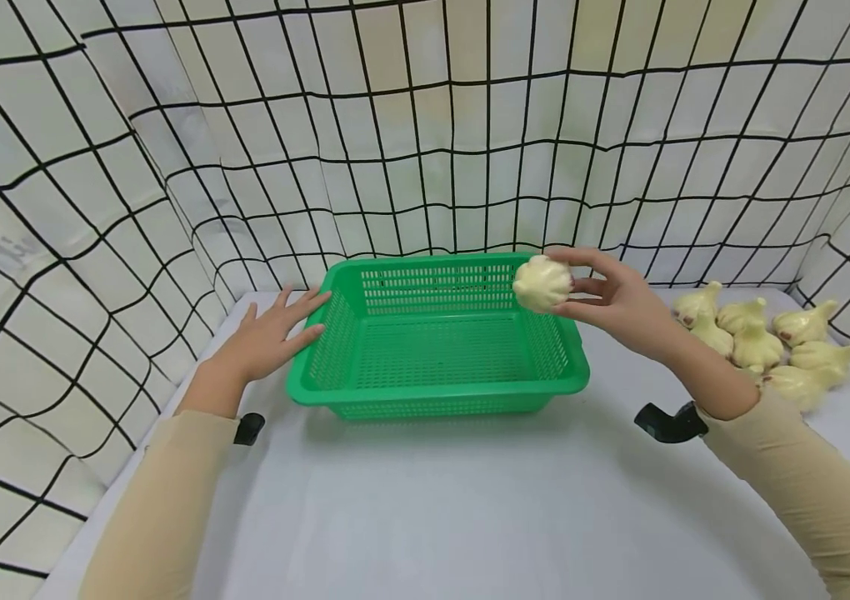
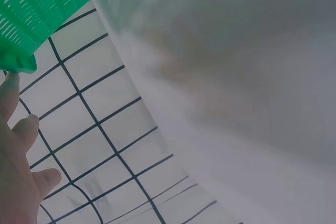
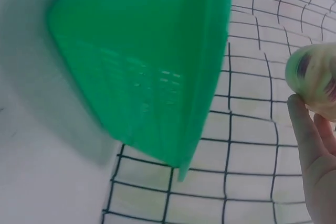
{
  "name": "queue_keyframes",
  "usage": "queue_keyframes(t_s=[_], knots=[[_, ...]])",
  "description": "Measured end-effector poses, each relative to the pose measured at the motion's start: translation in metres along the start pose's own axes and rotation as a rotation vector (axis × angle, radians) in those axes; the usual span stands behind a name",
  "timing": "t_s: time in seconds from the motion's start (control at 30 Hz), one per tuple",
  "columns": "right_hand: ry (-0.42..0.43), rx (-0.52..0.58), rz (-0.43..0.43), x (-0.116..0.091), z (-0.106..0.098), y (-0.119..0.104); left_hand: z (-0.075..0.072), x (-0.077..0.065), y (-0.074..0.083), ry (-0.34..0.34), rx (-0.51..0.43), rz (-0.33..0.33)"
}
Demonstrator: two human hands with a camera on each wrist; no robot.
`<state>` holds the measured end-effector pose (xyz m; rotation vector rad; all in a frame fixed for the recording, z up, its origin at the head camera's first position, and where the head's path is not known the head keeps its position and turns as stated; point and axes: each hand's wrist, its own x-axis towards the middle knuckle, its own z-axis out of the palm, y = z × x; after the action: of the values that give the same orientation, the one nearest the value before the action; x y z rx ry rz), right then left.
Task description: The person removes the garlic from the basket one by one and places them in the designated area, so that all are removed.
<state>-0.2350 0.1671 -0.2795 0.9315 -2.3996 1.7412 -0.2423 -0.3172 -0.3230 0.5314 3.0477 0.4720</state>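
A green plastic basket [image 1: 436,385] with slotted walls stands on the white table, its inside bare. My left hand [image 1: 269,333] rests on the basket's left rim with its fingers spread and fairly straight. Over the basket's right rear corner, my right hand [image 1: 620,304] holds a pale garlic bulb [image 1: 542,284] between thumb and fingers. The right wrist view shows the same garlic bulb [image 3: 314,77] at its right edge, apart from the basket [image 3: 142,72]. In the left wrist view the left hand's fingertips [image 2: 10,90] reach the basket's rim.
Several more garlic bulbs [image 1: 758,342] lie in a cluster on the table at the right, beside the right forearm. White walls with a black grid [image 1: 432,150] enclose the table [image 1: 432,508] at the back and sides. A black wrist mount [image 1: 668,422] sticks out below the right wrist.
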Motion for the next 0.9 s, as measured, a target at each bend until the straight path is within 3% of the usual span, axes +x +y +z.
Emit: queue_keyframes(t_s=[0.37, 0.7, 0.9], knots=[[0.137, 0.186, -0.016, -0.044, -0.04, 0.014, 0.001, 0.002, 0.0, -0.001, 0.003, 0.0], [0.256, 0.149, 0.161, -0.076, -0.075, 0.021, 0.002, 0.004, 0.0, -0.003, -0.005, 0.005], [0.273, 0.148, 0.172, -0.089, -0.094, 0.028, 0.002, 0.004, -0.001, -0.01, -0.002, 0.006]])
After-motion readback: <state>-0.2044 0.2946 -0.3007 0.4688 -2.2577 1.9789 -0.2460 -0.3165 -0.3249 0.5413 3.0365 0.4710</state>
